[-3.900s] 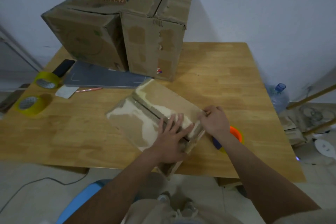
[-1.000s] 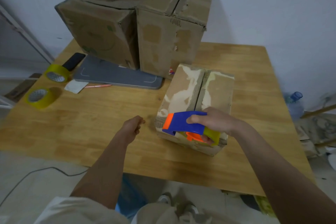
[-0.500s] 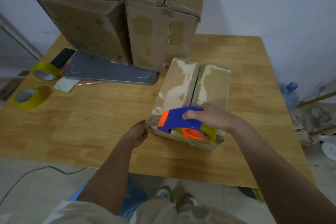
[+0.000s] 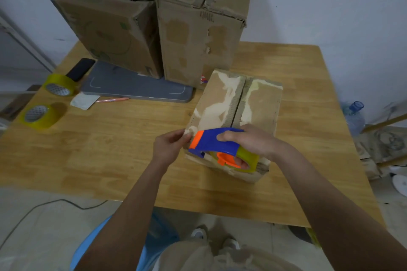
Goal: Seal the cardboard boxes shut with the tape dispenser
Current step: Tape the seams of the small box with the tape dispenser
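On the wooden table (image 4: 110, 149) lies the small cardboard box (image 4: 222, 103) near its front edge, and over its near end the right hand (image 4: 248, 141) grips the blue-orange tape dispenser (image 4: 215, 143), while the left hand (image 4: 169, 145) pinches at the dispenser's front tip.

Bare table (image 4: 114, 149) left of the small box (image 4: 257, 103) — two tall boxes (image 4: 193, 35) close behind.

Tape dispenser (image 4: 217, 146) hides box edge — partly.
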